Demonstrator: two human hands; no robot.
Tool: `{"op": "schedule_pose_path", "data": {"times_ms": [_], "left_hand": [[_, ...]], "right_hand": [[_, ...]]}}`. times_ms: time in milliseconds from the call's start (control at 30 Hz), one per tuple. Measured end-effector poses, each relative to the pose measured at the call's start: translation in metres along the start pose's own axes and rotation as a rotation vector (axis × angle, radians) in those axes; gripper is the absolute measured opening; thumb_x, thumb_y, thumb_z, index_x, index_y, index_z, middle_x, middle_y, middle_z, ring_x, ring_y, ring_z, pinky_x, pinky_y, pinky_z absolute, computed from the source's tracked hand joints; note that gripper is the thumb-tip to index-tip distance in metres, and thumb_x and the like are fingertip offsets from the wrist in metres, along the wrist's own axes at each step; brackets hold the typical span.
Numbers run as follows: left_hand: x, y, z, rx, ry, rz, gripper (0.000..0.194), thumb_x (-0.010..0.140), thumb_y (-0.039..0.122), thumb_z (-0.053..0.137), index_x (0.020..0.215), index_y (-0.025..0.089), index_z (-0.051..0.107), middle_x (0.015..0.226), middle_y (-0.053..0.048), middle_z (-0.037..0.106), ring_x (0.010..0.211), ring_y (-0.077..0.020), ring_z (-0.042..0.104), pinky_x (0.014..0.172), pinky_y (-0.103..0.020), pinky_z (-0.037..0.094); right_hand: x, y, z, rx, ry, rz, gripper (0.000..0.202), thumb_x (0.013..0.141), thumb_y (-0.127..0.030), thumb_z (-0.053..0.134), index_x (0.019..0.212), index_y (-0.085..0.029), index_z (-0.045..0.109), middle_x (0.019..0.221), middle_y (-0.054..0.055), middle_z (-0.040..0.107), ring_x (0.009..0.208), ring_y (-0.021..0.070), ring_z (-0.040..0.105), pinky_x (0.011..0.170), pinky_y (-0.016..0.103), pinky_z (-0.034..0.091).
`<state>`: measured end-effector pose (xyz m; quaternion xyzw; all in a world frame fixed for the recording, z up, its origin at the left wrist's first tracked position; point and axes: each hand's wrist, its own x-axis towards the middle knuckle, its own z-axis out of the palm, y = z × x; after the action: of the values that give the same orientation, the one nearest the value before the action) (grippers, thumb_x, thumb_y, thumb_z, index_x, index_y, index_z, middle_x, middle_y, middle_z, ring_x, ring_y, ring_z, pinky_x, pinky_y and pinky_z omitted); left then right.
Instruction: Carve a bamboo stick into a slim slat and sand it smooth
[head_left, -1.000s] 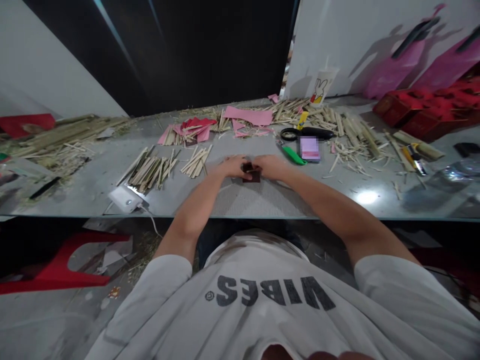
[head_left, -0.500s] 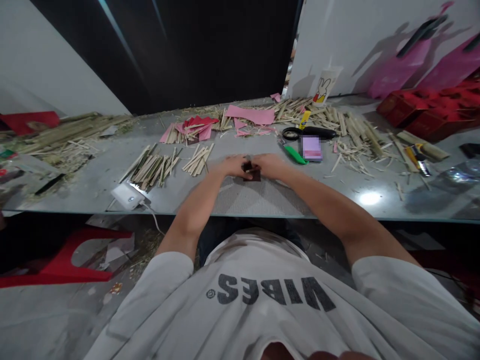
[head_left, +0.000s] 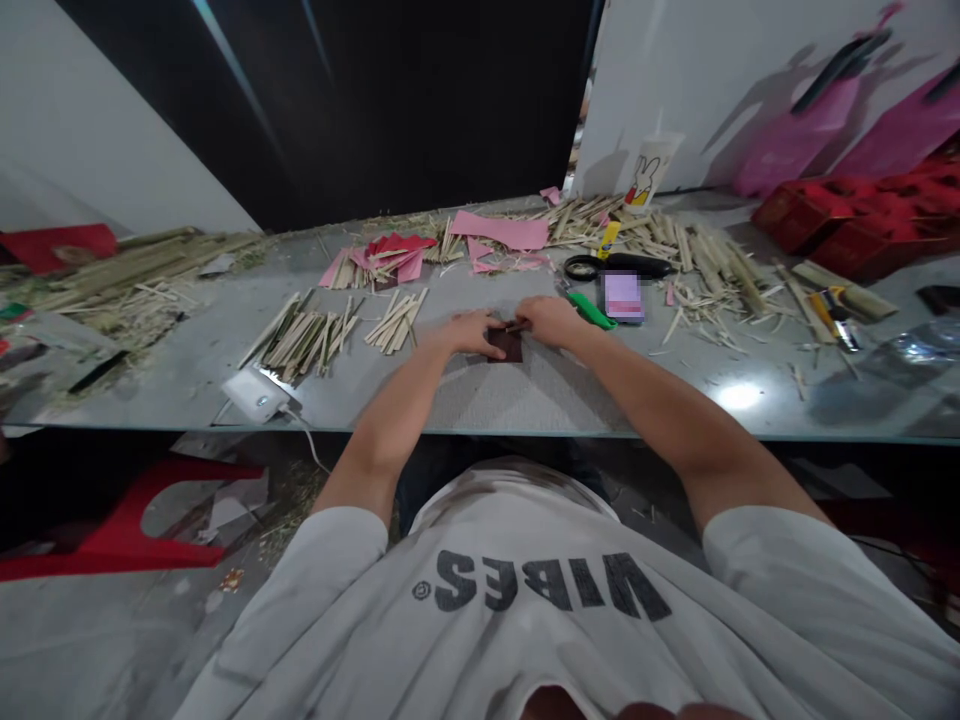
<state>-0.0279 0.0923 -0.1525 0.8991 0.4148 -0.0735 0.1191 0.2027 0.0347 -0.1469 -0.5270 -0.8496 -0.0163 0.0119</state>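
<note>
A small dark reddish-brown square piece (head_left: 508, 347), which may be sandpaper, lies on the grey tabletop in front of me. My left hand (head_left: 474, 333) presses it down at its left side, thumb and fingers bent around its edge. Close by on the right, my right hand (head_left: 545, 318) is closed in a pinch at the square's upper right corner. Something thin and dark runs between the two hands above the square; what it is I cannot make out. A green-handled tool (head_left: 592, 311) lies just beyond my right wrist.
Split bamboo strips lie in piles (head_left: 304, 335) to the left and along the back. Pink paper (head_left: 501, 230), a magnifying glass (head_left: 582, 267), a patterned cup (head_left: 651, 172) and red boxes (head_left: 832, 225) stand or lie farther off. A white charger (head_left: 256, 393) with a cable sits near the front edge.
My right hand has shifted slightly up and right, its fingers now more closed. More of the dark square shows. My left hand has stayed almost in place.
</note>
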Motion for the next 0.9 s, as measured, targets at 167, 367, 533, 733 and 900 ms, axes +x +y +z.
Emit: {"op": "schedule_pose_path", "data": {"times_ms": [167, 367, 533, 733, 900], "left_hand": [[0.000, 0.000, 0.002, 0.002, 0.008, -0.009, 0.098, 0.082, 0.080, 0.086, 0.167, 0.038, 0.063, 0.193, -0.007, 0.038, 0.177, -0.0415, 0.039, 0.145, -0.056, 0.033], [-0.002, 0.001, 0.001, 0.002, 0.007, -0.011, 0.098, 0.086, 0.081, 0.081, 0.173, 0.042, 0.056, 0.194, -0.009, 0.033, 0.178, -0.0395, 0.038, 0.144, -0.060, 0.033], [-0.001, 0.000, 0.000, 0.007, -0.002, -0.012, 0.095, 0.083, 0.081, 0.084, 0.165, 0.038, 0.065, 0.192, -0.009, 0.040, 0.177, -0.0376, 0.041, 0.143, -0.054, 0.036], [0.000, -0.002, 0.004, -0.006, 0.013, -0.016, 0.097, 0.086, 0.083, 0.080, 0.172, 0.044, 0.056, 0.194, -0.007, 0.034, 0.178, -0.0382, 0.037, 0.144, -0.060, 0.032], [0.001, -0.003, 0.005, -0.024, 0.018, -0.007, 0.093, 0.081, 0.081, 0.085, 0.163, 0.044, 0.065, 0.191, -0.002, 0.042, 0.176, -0.0380, 0.040, 0.144, -0.056, 0.035]], "right_hand": [[0.000, -0.013, 0.003, 0.026, -0.029, -0.129, 0.029, 0.107, -0.017, 0.063, 0.125, -0.020, 0.085, 0.134, 0.014, 0.082, 0.122, 0.0270, 0.072, 0.096, 0.033, 0.046], [0.001, -0.001, -0.001, 0.004, 0.006, -0.038, 0.033, 0.104, -0.006, 0.057, 0.124, -0.012, 0.082, 0.131, 0.020, 0.081, 0.118, 0.0298, 0.072, 0.090, 0.035, 0.045], [-0.001, -0.011, 0.003, 0.030, -0.019, -0.136, 0.025, 0.105, -0.016, 0.065, 0.121, -0.020, 0.084, 0.130, 0.013, 0.082, 0.123, 0.0271, 0.072, 0.096, 0.032, 0.046], [-0.002, -0.002, -0.002, 0.010, 0.009, -0.031, 0.030, 0.103, -0.011, 0.059, 0.119, -0.016, 0.084, 0.124, 0.017, 0.082, 0.114, 0.0290, 0.073, 0.088, 0.034, 0.045], [-0.005, -0.015, 0.002, 0.023, -0.020, -0.115, 0.030, 0.104, -0.016, 0.062, 0.124, -0.020, 0.084, 0.131, 0.015, 0.082, 0.120, 0.0279, 0.073, 0.093, 0.033, 0.046]]}}
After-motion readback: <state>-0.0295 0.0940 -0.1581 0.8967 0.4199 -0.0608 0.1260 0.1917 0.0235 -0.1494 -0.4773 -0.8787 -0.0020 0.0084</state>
